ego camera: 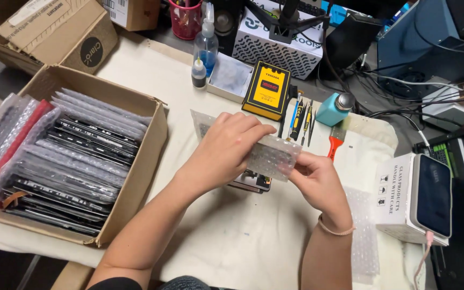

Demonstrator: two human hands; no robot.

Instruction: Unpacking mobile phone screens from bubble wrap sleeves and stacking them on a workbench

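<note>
My left hand point(225, 152) lies over a clear bubble-wrap sleeve point(275, 157) and grips it from above. My right hand point(313, 180) pinches the sleeve's right end. Under the hands, a dark phone part point(254, 182) with exposed circuitry rests on the white cloth point(226, 236); only its lower edge shows. Whether it sits inside the sleeve I cannot tell.
A cardboard box point(143, 161) at left holds several bubble-wrapped phone screens. A yellow and black case point(267, 88), small hand tools point(302, 121), a teal dispenser bottle point(333, 109) and dropper bottles point(202, 53) stand beyond. A white box with a phone on it point(420, 196) is at right.
</note>
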